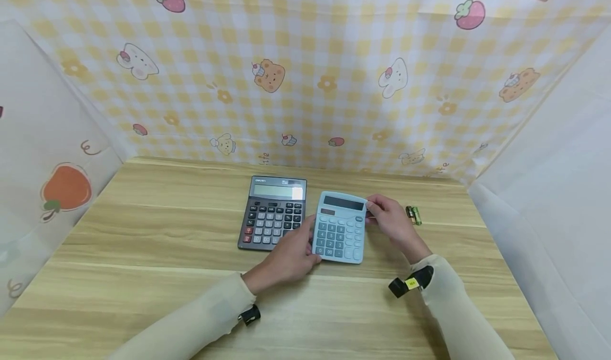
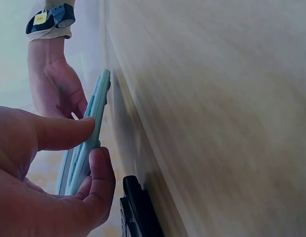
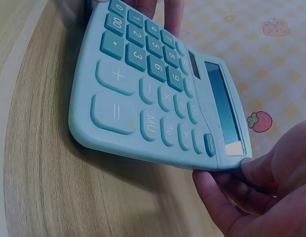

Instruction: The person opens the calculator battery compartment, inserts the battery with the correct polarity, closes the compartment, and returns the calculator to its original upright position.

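Over the middle of a wooden table (image 1: 143, 233), there's a light blue calculator (image 1: 340, 227) held up off the surface, keys and screen facing the person. Both hands are on it. The left hand (image 1: 295, 251) pinches the lower left edge, thumb on the front and fingers tucked behind. The right hand (image 1: 391, 219) has the top right corner, thumb by the screen end and fingers curled underneath. You can read the big plus and equals keys pretty clearly in the right wrist view.

Just left of it, a dark grey calculator (image 1: 269, 219) lies flat on the wood, face up, with the left hand partly covering its lower right keys. Over past the right hand are two small batteries (image 1: 413, 215), a green one and a darker one. Backdrop's a yellow-and-white checked cloth (image 1: 305, 73) with cartoon bears and strawberries.
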`<move>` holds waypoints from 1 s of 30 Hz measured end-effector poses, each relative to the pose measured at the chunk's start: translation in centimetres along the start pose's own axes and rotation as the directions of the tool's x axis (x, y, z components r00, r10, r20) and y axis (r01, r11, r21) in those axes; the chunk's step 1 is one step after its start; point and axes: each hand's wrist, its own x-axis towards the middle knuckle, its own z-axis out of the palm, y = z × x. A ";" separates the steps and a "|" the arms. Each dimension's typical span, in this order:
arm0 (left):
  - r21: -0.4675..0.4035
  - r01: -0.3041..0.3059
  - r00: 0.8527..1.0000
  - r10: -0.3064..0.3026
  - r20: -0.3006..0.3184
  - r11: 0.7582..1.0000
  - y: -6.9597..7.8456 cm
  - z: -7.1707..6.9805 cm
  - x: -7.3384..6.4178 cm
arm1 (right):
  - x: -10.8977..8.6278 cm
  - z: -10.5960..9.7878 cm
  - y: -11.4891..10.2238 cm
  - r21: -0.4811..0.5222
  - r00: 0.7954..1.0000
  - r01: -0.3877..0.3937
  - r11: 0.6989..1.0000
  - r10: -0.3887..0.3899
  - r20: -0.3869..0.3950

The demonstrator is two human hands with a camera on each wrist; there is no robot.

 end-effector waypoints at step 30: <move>0.102 -0.209 0.971 0.219 -0.094 0.973 -0.2 -1.7 -1.7 | -1.2 -0.7 -0.4 0.102 0.990 0.133 0.986 -0.138 0.043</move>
